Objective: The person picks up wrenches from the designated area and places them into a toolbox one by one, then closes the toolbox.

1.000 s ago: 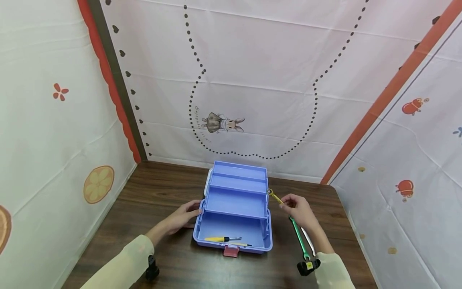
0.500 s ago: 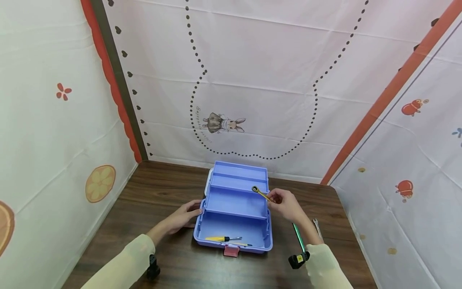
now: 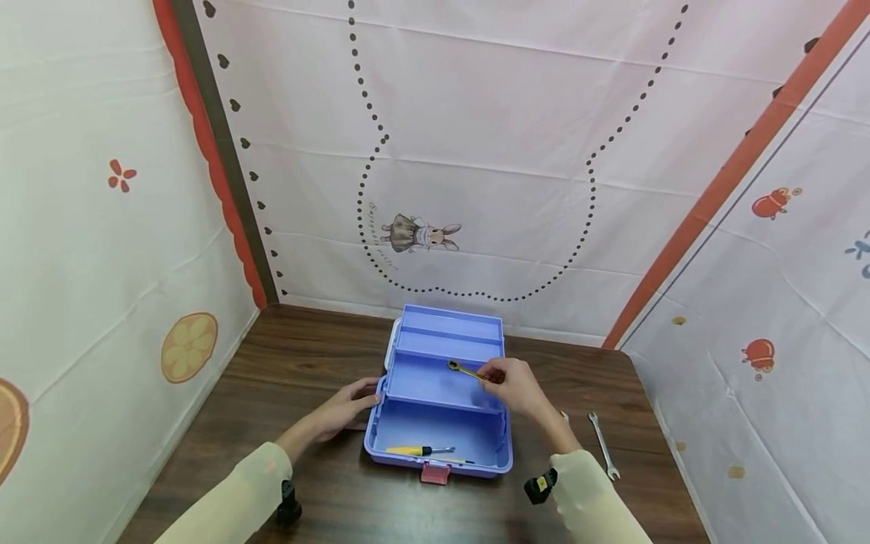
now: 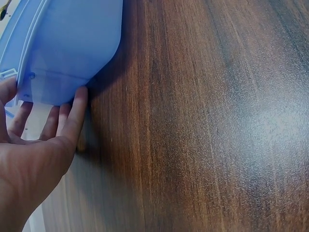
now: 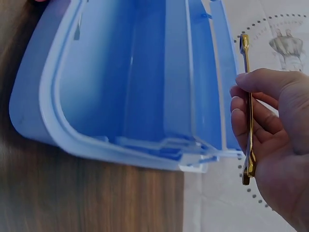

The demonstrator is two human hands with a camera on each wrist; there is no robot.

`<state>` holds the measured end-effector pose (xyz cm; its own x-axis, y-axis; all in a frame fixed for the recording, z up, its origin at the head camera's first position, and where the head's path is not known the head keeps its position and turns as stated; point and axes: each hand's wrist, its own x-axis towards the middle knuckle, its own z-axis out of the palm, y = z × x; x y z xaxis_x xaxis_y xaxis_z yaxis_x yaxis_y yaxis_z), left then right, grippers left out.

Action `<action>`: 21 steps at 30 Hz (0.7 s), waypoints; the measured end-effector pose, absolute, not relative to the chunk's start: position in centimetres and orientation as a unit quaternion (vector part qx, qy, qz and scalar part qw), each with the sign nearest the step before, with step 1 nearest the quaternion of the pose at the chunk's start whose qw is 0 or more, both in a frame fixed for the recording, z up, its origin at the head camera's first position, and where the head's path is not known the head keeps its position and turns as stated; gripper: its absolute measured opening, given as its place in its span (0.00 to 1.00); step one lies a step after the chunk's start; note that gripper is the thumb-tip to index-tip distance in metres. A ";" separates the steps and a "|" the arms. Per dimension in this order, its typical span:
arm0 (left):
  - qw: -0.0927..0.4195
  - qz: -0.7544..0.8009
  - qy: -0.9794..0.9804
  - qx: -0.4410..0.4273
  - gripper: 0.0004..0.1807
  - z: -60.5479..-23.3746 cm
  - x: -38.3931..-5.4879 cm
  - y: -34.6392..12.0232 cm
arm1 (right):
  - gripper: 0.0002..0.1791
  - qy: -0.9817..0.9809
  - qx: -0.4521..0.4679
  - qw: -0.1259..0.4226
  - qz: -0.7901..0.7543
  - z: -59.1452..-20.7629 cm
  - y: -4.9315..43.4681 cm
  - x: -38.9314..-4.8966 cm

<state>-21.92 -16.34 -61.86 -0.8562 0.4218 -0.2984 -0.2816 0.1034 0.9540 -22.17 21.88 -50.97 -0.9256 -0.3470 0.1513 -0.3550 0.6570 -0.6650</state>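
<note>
A blue toolbox (image 3: 442, 427) stands with its stepped trays (image 3: 442, 378) folded out. My left hand (image 3: 345, 408) holds its left side, with the thumb at the rim and the fingers against the outer wall (image 4: 79, 38). Over the middle tray, my right hand (image 3: 515, 387) pinches a gold ratchet wrench (image 3: 465, 369) by its handle. Its ring end points left, and in the right wrist view the wrench (image 5: 249, 116) lies across the fingers. In the bottom compartment are a yellow-handled screwdriver (image 3: 411, 450) and a thin yellow tool.
A silver wrench (image 3: 602, 444) lies on the brown wooden table (image 3: 299, 355) at the right. Beside the right forearm shows the end of another tool (image 3: 565, 416), mostly hidden. The red latch (image 3: 435, 473) hangs at the box's front. Printed white cloth surrounds the table.
My right hand has carried the gold wrench left, from beside the toolbox to over the middle tray. The green wrench has become hidden behind the arm. My left hand has stayed put.
</note>
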 end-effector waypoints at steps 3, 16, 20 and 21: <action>0.263 0.668 0.694 0.050 0.36 -61.9 -21.9 -16.4 | 0.03 -0.909 0.205 0.007 0.363 -51.6 21.2 -22.3; 0.265 0.663 0.699 0.045 0.35 -62.1 -22.0 -16.5 | 0.06 -0.916 0.206 0.002 0.345 -53.2 17.8 -21.7; 0.266 0.666 0.695 0.050 0.36 -62.0 -22.0 -16.5 | 0.06 -0.919 0.206 0.012 0.337 -53.6 17.2 -21.7; 0.266 0.666 0.695 0.052 0.36 -62.0 -22.0 -16.5 | 0.06 -0.919 0.206 0.014 0.336 -53.7 17.1 -21.7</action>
<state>-21.98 -16.47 -61.98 -0.8527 0.4270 -0.3009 -0.2830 0.1067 0.9532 -21.67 17.05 -53.70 -0.9149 -0.3690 0.1639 -0.3877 0.6899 -0.6113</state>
